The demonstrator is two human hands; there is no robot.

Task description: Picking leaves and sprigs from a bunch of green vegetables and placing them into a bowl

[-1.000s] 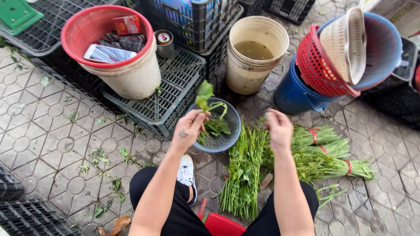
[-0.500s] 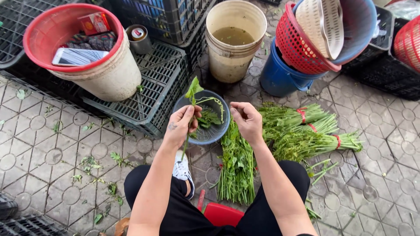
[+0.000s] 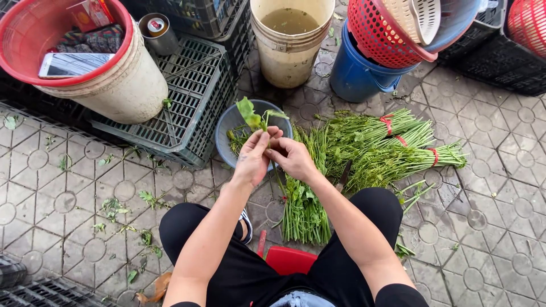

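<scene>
Head | two hands point(image 3: 276, 156) pinch one leafy stem point(image 3: 254, 118) | three tied bundles point(image 3: 392, 149)

Grey paving stones point(image 3: 495, 187) with a hexagon-and-circle pattern cover the ground, lit by flat daylight. Torn green leaves litter the lower left of the frame. Dark plastic crates point(image 3: 193, 96) line the top edge, and a black crate corner point(image 3: 34, 287) sits at the bottom left. Dirt darkens the joints between the pavers.
</scene>
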